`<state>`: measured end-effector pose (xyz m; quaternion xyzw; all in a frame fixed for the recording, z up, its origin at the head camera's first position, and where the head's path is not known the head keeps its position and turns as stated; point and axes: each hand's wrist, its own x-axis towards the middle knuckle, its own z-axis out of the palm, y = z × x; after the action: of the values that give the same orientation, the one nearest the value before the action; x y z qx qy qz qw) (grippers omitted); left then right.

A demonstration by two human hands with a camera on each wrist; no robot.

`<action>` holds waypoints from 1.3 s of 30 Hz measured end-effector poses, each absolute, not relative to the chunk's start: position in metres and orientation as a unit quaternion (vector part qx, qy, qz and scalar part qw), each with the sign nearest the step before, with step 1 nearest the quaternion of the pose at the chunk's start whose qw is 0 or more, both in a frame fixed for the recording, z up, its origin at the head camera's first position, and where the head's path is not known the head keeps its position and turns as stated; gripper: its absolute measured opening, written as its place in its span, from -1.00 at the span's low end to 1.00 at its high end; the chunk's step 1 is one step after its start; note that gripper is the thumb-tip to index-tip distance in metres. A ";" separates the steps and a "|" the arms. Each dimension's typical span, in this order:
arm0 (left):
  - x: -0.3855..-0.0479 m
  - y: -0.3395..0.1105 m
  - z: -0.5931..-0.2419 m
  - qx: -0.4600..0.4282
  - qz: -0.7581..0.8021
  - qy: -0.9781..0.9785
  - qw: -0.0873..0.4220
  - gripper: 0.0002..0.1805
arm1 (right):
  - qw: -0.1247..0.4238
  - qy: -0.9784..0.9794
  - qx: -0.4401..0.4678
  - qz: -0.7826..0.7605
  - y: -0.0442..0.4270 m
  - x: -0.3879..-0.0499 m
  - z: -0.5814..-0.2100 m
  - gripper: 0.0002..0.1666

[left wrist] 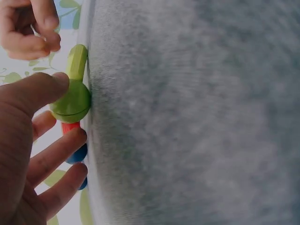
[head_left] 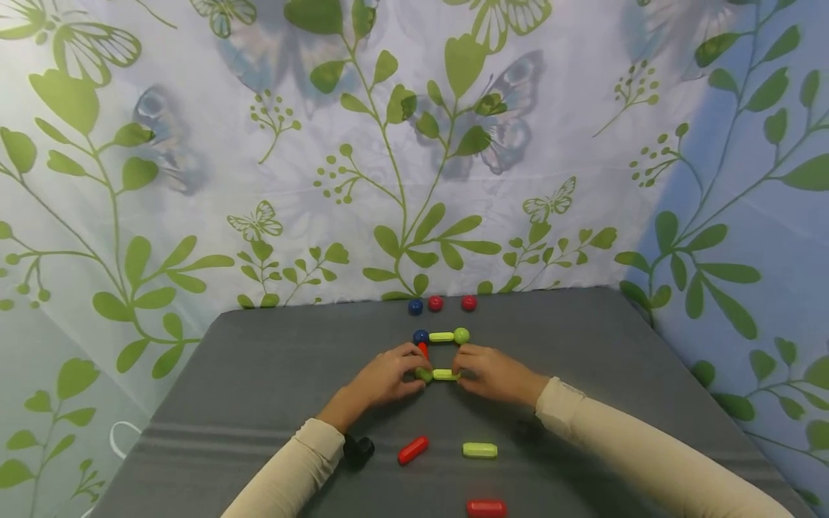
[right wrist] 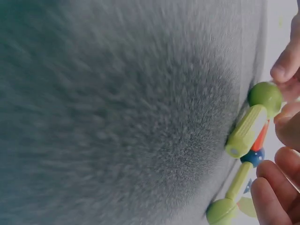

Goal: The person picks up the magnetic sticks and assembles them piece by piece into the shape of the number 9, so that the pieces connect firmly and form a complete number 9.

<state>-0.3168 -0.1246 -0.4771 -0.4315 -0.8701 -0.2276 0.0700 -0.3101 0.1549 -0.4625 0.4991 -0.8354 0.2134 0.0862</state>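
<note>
Leafy curtain backs the grey counter; the left hand pinches a green ball, likely to steady its joints: red rod at twelve o'clock, green rod at three. The right hand, fingers parted, hovers beside the latter's end.

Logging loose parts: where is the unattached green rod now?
In the head view, the green rod lies lower right of centre on the gray table, just right of the diagonal red rod.

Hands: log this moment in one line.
left hand: holds nearer green ball; right hand: beside yellow-green rod joined to it; rod's outer end: free
</note>
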 end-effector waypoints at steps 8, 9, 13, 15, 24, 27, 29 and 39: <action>-0.333 -0.120 -0.455 -0.395 -0.216 -0.883 0.132 -0.72 | 0.069 -0.834 0.511 0.197 0.165 -0.279 -0.451 -0.79; -0.337 -0.118 -0.452 -0.397 -0.218 -0.881 0.140 -0.72 | 0.070 -0.831 0.515 0.197 0.167 -0.275 -0.450 -0.78; -0.353 -0.109 -0.442 -0.414 -0.225 -0.870 0.144 -0.73 | 0.054 -0.827 0.519 0.207 0.173 -0.259 -0.450 -0.75; -0.361 -0.103 -0.439 -0.422 -0.224 -0.868 0.135 -0.73 | 0.040 -0.829 0.516 0.212 0.176 -0.252 -0.451 -0.76; -0.386 -0.079 -0.452 -0.451 -0.217 -0.861 0.090 -0.76 | 0.049 -0.807 0.538 0.238 0.182 -0.228 -0.460 -0.79; -0.391 -0.072 -0.458 -0.463 -0.214 -0.856 0.086 -0.76 | 0.055 -0.804 0.541 0.240 0.182 -0.224 -0.462 -0.79; -0.393 -0.067 -0.460 -0.471 -0.211 -0.852 0.083 -0.77 | 0.050 -0.806 0.539 0.239 0.181 -0.222 -0.462 -0.79; -0.397 -0.052 -0.469 -0.482 -0.196 -0.850 0.089 -0.78 | 0.041 -0.813 0.532 0.232 0.179 -0.216 -0.465 -0.77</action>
<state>-0.3973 -0.0517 -0.4695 -0.4816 -0.8496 -0.1960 0.0886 -0.2160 0.1790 -0.4654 0.5317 -0.8134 0.2324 0.0412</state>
